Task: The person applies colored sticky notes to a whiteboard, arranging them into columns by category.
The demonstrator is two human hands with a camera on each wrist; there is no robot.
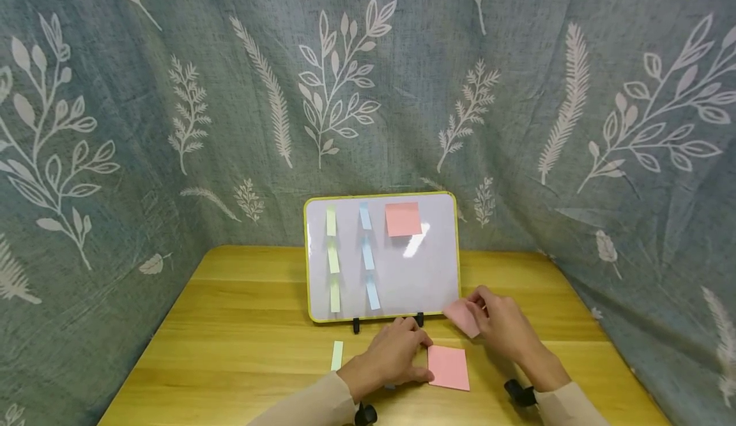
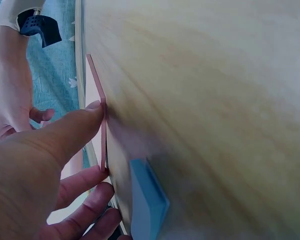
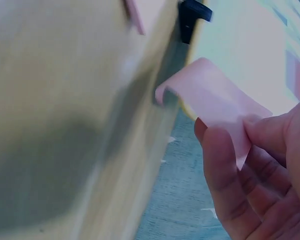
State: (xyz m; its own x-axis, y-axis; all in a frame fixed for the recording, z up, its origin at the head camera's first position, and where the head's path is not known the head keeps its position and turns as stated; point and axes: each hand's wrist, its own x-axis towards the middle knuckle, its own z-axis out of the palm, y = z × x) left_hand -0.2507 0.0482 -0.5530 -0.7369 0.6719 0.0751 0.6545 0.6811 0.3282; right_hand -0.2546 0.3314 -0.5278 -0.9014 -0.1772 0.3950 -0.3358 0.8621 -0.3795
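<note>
Between the thumb and fingers of my right hand [image 1: 506, 329] is a single pink sticky note [image 1: 461, 317], held by one end near the whiteboard's lower right corner. Its free end curls over in the right wrist view, where the note [image 3: 205, 90] overlaps the board's edge. My left hand [image 1: 395, 352] grips a pink sticky note pad [image 1: 450, 368] that lies on the table, thumb and index finger at the corners of its left edge. A blue sticky note pad [image 2: 147, 200] sits below this hand, mostly hidden from the head view.
A yellow-framed whiteboard [image 1: 422, 279] stands on black feet [image 1: 356, 326]. It bears a column of green strips [image 1: 333, 257], a column of blue strips [image 1: 368, 253] and one pink note [image 1: 404, 220]. A pale green pad [image 1: 337, 354] lies left of my left hand. Patterned cloth hangs behind.
</note>
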